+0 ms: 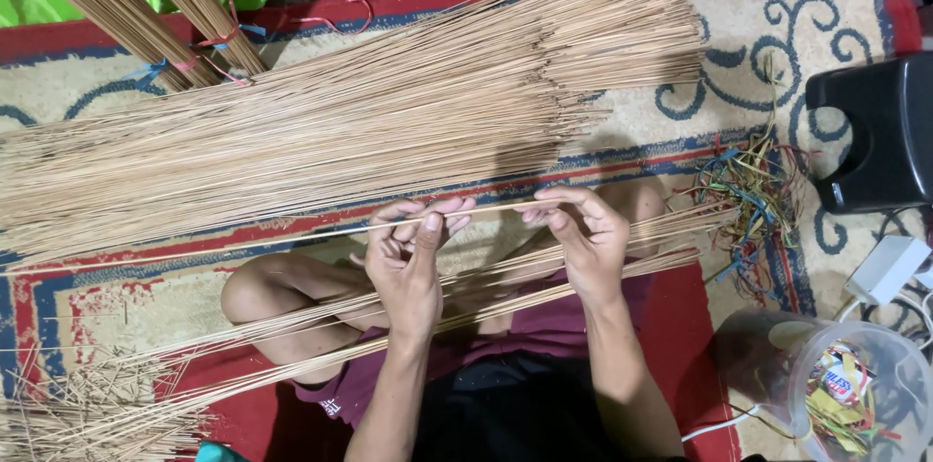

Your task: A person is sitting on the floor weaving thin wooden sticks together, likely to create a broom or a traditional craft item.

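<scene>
Both hands (408, 253) (583, 234) pinch one thin stick (496, 208).

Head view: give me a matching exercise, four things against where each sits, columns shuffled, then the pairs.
Things:
1. big loose pile of sticks
2. black stool
3. clear plastic container
4. tangle of coloured ties

Places:
A. bottom right corner, by a white cable
B. on the carpet just left of the stool
C. spread across the carpet above both hands
D. right edge, above the white adapter

Pairs: 1-C, 2-D, 3-A, 4-B. The left hand and right hand pinch one thin stick between them.
</scene>
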